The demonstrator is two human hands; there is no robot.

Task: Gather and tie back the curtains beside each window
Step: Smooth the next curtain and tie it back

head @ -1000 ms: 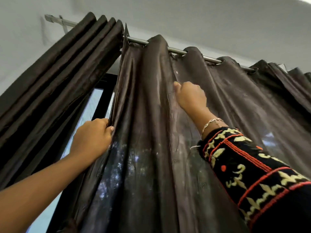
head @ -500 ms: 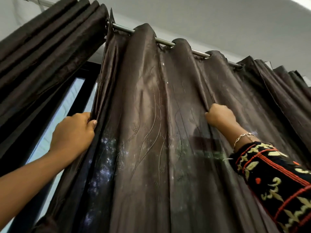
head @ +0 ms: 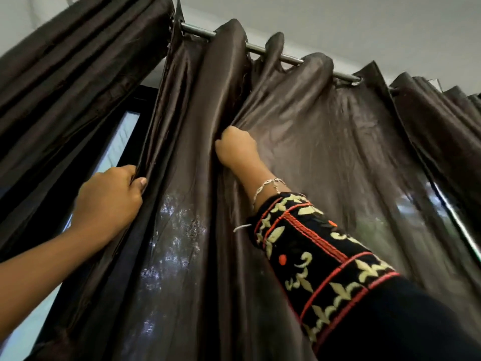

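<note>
Curtain (head: 299, 142) hangs from rod (head: 291, 59), mid-frame. Left hand (head: 109, 201) grips its left edge; right hand (head: 238, 148) pinches a fold farther right. Fabric looks thin, soft, slippery: gather by folds.

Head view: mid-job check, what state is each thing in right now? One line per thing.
Left hand: grips the leading edge of the held curtain.
Right hand: grips a fold of it, higher up.
Held curtain: partly spread along the rod, not tied back.
Bunched curtain: gathered in pleats; no tie visible.
Curtain rod: threaded through both curtains.
Window: partly uncovered in the gap between the curtains.
</note>
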